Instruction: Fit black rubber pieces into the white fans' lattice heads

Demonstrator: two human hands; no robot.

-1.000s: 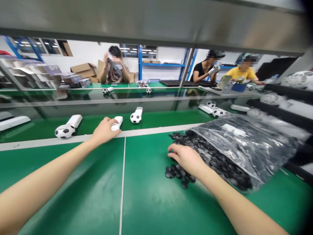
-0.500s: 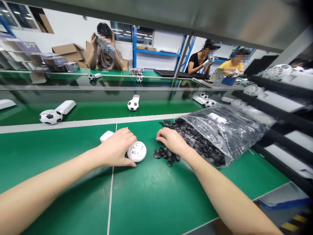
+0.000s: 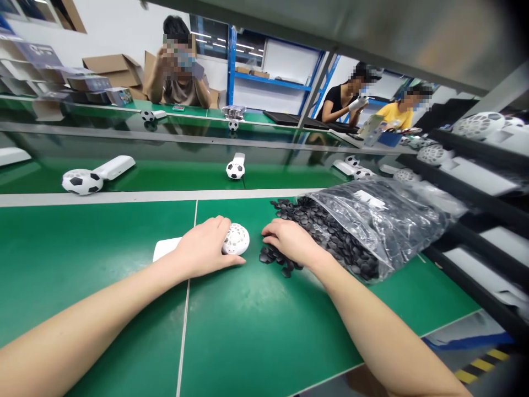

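My left hand (image 3: 206, 245) is wrapped over a white handle-and-ball piece, lying on the green bench. Its round openwork head (image 3: 237, 239), patterned like a soccer ball, shows past my fingers, and its white handle (image 3: 166, 248) sticks out on the left. My right hand (image 3: 285, 237) is curled at the edge of the loose black patches (image 3: 270, 255), thumb and fingertips close together. Whatever lies between those fingertips is too small to make out. Beside this hand, many black patches (image 3: 347, 248) spill from the mouth of a clear plastic bag (image 3: 397, 220).
Beyond the bench edge, soccer-ball pieces with black patches (image 3: 82, 181) (image 3: 235, 167) lie on a green belt (image 3: 177, 173). At right stands a rack (image 3: 463, 193) of white pieces. Several people sit across from me. A metal shelf (image 3: 372, 38) hangs overhead.
The white piece has turned in my left hand, its head shifting slightly up and its handle swinging lower left. My right hand stays by the black patches, fingers shifted slightly. The view has tilted a little.
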